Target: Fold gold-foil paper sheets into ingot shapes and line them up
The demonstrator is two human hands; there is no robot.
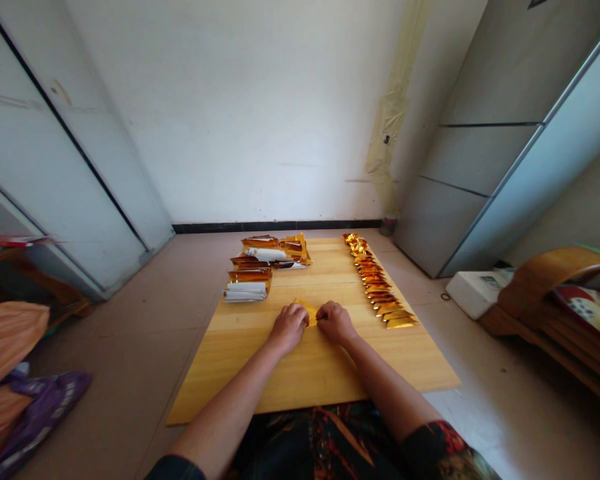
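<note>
Over the middle of a wooden board (pixel 220 373), my left hand (pixel 289 327) and my right hand (pixel 337 321) are both closed on a small piece of gold foil paper (pixel 307 310). One hand grips each side of it, and the fingers cover much of its edges. Along the board's right side runs a row of folded gold foil pieces (pixel 380 290), overlapping one another. At the back left lie stacks of unfolded-looking foil sheets (pixel 250 275), gold on one face and white on the other; one white roll-like piece (pixel 265 254) rests among them.
A pale wall (pixel 260 133) stands behind the board. To the right are a grey refrigerator (pixel 480 160), a white box (pixel 473 293) and a wooden chair (pixel 555 300). Orange cloth (pixel 10 340) and a purple bag (pixel 45 417) lie at the left.
</note>
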